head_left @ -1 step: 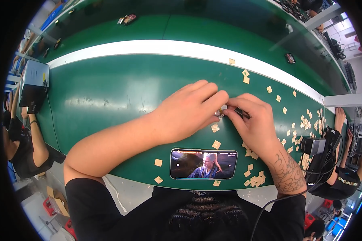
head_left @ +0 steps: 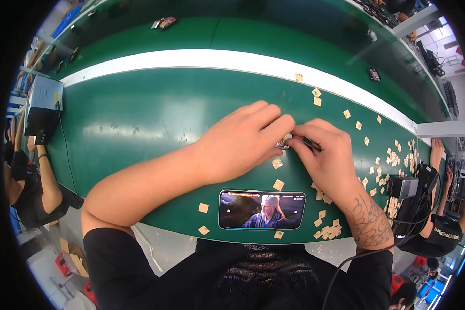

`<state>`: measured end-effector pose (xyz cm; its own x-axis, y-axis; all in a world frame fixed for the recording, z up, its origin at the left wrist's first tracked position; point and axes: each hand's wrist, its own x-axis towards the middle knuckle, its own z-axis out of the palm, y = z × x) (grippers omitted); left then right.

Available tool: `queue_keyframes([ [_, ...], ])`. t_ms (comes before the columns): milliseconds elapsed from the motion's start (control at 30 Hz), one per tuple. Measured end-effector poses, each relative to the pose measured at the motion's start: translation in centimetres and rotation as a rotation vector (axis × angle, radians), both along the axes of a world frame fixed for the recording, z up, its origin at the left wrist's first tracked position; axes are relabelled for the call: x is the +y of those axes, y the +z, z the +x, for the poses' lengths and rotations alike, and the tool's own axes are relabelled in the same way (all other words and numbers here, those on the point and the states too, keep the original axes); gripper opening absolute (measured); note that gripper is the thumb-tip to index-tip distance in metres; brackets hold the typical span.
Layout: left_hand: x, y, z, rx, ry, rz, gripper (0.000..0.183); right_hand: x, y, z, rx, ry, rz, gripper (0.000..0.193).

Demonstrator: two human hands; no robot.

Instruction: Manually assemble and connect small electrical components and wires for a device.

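My left hand point(head_left: 256, 132) is closed, its fingertips pinching a small part point(head_left: 282, 144) with metallic, white and yellow bits. Most of that part is hidden behind the fingers. Close against it from the right, my right hand point(head_left: 325, 150) is closed around a thin dark tool point(head_left: 311, 144), whose tip I cannot make out. The fingertips of both hands nearly meet above the green table point(head_left: 139, 108). Nearer to me, a phone point(head_left: 261, 210) lies flat with a picture of a white-haired figure on its screen. Small square beige pieces point(head_left: 278, 184) lie just below the hands.
Many more beige squares point(head_left: 328, 231) are scattered on the right. A grey box with a cord point(head_left: 44, 101) stands at the left, and a small grey device point(head_left: 403, 187) at the right. Beyond the white rail point(head_left: 191, 59) runs a green surface carrying small assemblies point(head_left: 165, 22). Co-workers sit on both sides.
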<state>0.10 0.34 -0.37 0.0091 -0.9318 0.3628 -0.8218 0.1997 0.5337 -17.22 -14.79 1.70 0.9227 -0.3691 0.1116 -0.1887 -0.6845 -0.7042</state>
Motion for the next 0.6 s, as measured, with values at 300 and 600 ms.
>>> queue_keyframes([
  [300,-0.3,0.4,-0.1,-0.026,0.021,0.012,0.041,-0.2,0.5,0.6,0.006,-0.012,-0.099,0.012],
  [600,0.3,0.3,-0.9,-0.066,0.009,0.039,0.028,-2.6,0.2,-0.1,-0.121,-0.089,-0.016,0.012],
])
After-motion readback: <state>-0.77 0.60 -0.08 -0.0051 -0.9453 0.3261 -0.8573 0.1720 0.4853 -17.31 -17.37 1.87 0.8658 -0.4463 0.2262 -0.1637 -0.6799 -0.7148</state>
